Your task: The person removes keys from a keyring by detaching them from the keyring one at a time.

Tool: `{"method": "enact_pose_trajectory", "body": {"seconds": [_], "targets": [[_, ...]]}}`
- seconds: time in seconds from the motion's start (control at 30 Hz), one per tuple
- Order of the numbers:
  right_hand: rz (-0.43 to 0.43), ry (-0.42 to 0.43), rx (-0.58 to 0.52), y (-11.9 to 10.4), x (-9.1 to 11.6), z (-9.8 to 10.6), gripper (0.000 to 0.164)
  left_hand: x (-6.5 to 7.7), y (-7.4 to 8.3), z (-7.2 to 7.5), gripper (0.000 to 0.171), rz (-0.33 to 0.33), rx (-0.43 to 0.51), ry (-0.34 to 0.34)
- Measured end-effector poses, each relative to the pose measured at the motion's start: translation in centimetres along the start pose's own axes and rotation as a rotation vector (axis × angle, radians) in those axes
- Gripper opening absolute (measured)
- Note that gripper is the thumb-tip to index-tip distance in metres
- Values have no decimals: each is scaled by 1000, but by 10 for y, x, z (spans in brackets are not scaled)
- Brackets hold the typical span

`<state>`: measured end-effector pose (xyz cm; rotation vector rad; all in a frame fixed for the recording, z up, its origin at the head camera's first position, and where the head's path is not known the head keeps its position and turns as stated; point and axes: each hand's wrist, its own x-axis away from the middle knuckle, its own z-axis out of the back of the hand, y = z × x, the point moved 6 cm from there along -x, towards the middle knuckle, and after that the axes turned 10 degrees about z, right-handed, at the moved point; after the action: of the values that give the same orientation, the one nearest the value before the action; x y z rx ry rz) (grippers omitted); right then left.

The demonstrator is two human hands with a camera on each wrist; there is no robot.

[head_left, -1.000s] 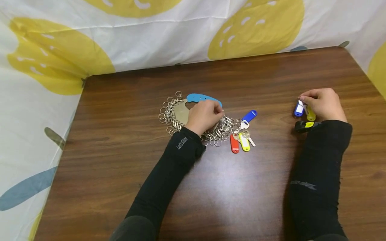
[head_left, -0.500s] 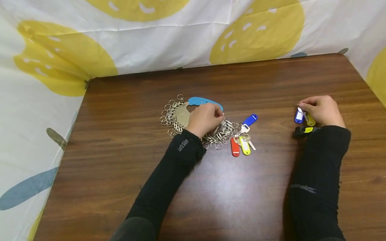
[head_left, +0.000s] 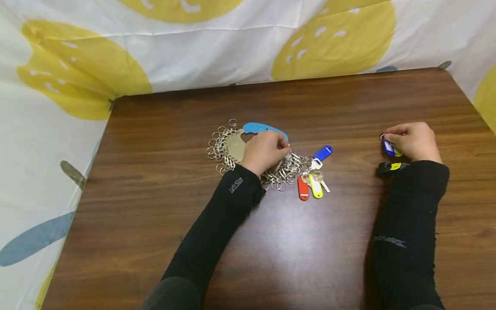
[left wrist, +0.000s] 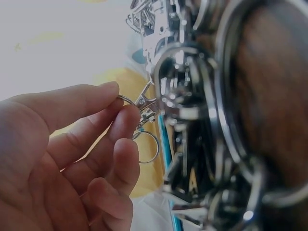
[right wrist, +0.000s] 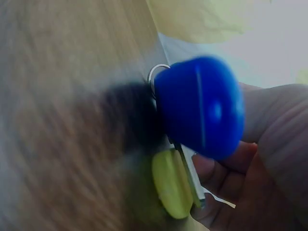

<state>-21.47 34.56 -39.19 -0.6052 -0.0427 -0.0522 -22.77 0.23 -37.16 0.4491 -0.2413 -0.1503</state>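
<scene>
My left hand [head_left: 263, 151] is over a metal plate [head_left: 234, 146] fringed with clasps and rings, with a blue handle [head_left: 259, 127] along its far side. In the left wrist view, its thumb and forefinger pinch a small split ring [left wrist: 126, 99] linked to a clasp; a second ring [left wrist: 155, 150] hangs just below. Toward the right of the table, my right hand [head_left: 416, 140] pinches a bunch of keys at its ring. A blue key tag [right wrist: 197, 106], a yellow key tag [right wrist: 168, 187] and a key [right wrist: 191, 175] hang from it.
Right of the plate lie a blue tag [head_left: 323, 153], a red tag [head_left: 303, 188] and a yellow tag [head_left: 316, 186] with several keys. A black and yellow object [head_left: 390, 168] is by my right wrist. A patterned cloth [head_left: 217, 56] rises behind the wooden table [head_left: 128, 215].
At my right fingertips the blue tag has turned and swung right, partly covering the yellow one, and the ring now shows. My left hand keeps its place at the plate.
</scene>
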Motion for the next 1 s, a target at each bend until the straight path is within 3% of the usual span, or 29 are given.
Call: {"method": "enact_pose_trajectory", "body": {"seconds": [0.37, 0.53, 0.77, 1.0], "targets": [[-7, -37, -18, 2, 1, 0, 54, 1, 1, -1, 13, 4, 1, -11], [6, -11, -7, 0, 3, 5, 52, 1, 2, -1, 14, 0, -5, -10], [24, 103, 52, -17, 6, 21, 44, 0, 2, -1, 16, -7, -14, -8], [109, 78, 39, -41, 1, 17, 40, 1, 3, -2, 19, -13, -9, -18]]}}
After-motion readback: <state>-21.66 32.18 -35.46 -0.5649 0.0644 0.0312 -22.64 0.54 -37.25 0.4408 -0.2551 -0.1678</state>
